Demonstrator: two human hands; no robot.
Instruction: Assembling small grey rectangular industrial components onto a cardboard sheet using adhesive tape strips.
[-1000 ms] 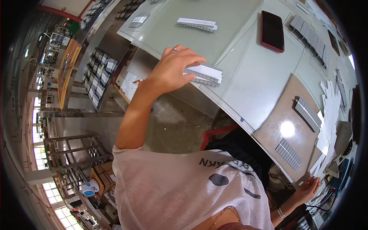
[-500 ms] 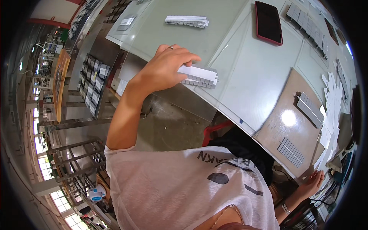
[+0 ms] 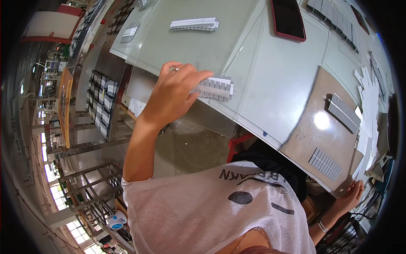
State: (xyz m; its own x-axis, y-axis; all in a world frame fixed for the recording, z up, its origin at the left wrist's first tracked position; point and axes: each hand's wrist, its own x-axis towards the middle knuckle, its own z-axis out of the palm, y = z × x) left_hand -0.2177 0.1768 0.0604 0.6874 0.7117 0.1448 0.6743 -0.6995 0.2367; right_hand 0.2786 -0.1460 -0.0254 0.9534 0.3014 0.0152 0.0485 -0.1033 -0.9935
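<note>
From the wearer's head, one fisheye (dark-rimmed) looks down, close over the table surface and its near edge.

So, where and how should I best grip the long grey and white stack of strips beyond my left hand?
Probably at the middle of the long grey and white stack of strips: bring the left hand from the near side, slightly above, pinching across the long sides. It lies flat and narrow, running roughly left to right.

Strips by near edge of table, phone behind, board to right
</note>
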